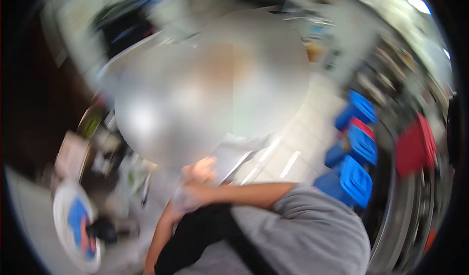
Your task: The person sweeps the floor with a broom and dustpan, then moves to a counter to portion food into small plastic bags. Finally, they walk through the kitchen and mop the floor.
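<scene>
Ok so the grip first: both hands are bunched together in front of the black apron (195,236), left hand (202,170) and right hand (193,193) overlapping. It's too blurry to tell if the fingers are clenched or loose. There's some pale film (180,199) right at the hands and wrists, see-through looking, but I can't tell if it's held or worn.

Going out from the hands, clock-style: at 9 there's a clear bag (128,177), pretty smeary, with something green in it. Between 9 and 10 sits a pinkish box (72,155), contents unreadable, and at 10 a dark-rimmed bowl (91,122) with green stuff inside.

Around 8 is a white oval tub (59,211) holding blue and pinkish-red things, with a black thing (103,229) at its inner side.

Blue bins (355,179) run in a row from 2 to 3, lids on the nearer ones, so no clue what's inside. A bit of red pokes out among them. Further out, nearly at 3, is a red bin (415,148).

Way up at 11, a black container (124,33), too blurred to see into. Big grey smudge (210,84) covers everything around 12.
</scene>
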Demonstrator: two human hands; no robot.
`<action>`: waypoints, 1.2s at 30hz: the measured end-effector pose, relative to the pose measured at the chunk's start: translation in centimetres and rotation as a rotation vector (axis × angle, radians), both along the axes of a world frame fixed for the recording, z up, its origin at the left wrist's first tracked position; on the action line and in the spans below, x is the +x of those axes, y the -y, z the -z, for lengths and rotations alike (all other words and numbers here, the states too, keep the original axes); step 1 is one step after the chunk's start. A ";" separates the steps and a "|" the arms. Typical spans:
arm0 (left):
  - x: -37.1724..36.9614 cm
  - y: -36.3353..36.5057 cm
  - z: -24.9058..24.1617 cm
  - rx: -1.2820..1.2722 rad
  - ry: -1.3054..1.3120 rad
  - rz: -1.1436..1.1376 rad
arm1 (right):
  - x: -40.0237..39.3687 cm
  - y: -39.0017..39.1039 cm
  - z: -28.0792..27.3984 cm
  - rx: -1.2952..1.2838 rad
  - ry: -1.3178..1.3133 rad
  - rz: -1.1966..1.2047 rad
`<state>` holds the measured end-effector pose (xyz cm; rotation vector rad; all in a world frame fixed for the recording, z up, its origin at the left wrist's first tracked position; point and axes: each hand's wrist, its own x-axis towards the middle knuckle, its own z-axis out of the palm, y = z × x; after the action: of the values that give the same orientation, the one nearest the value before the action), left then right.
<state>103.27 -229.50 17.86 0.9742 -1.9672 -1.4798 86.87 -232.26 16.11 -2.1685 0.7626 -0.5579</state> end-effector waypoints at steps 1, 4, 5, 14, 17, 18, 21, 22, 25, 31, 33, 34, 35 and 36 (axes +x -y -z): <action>-1.4 1.2 2.8 -0.144 0.216 0.074 | 0.4 -1.5 -2.7 -0.278 0.373 0.281; -4.2 4.1 2.7 -0.418 0.124 0.287 | -1.0 -1.1 -7.5 0.288 0.362 0.447; -3.8 4.4 0.7 -0.506 0.100 0.287 | -2.4 -3.0 -12.5 0.668 0.534 0.563; -8.4 3.5 -8.0 -0.906 0.276 0.530 | -9.3 -8.7 -12.1 -0.574 -0.636 0.570; -7.2 3.6 -7.8 -0.161 0.255 0.636 | -10.4 -11.6 -11.8 -0.271 -0.897 0.484; -6.8 3.6 -7.3 -0.006 0.196 0.689 | -9.7 -13.4 -12.5 0.068 -0.582 0.557; -6.6 1.3 -7.3 -0.111 0.066 0.652 | -7.9 -15.4 -12.5 0.311 -0.296 0.645; -6.6 0.3 -6.8 -0.079 -0.055 0.600 | -7.4 -15.8 -12.2 0.221 -0.337 0.683; -5.3 -1.9 -7.0 -0.308 0.076 0.544 | -6.2 -16.7 -10.8 -0.058 -0.441 0.786; -0.7 -2.8 -12.3 -0.351 0.281 0.554 | -6.4 -17.9 -11.1 -0.769 -0.527 0.740; -1.1 -3.7 -13.2 0.114 0.031 0.409 | -6.3 -15.9 -11.9 -0.779 -0.316 0.776; -1.4 -4.1 -13.5 0.559 -0.254 0.262 | -5.3 -14.8 -11.7 -0.763 -0.122 0.830; -2.9 -4.1 -14.3 0.555 -0.352 0.119 | -4.7 -11.8 -8.7 -0.587 0.020 0.833; -4.3 -3.7 -14.1 0.539 -0.454 -0.022 | -3.1 -9.7 -6.0 -0.580 0.054 0.786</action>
<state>98.99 -225.82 31.96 0.7603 -1.2599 -2.0573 83.74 -222.52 22.09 -2.2801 1.5884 -1.3645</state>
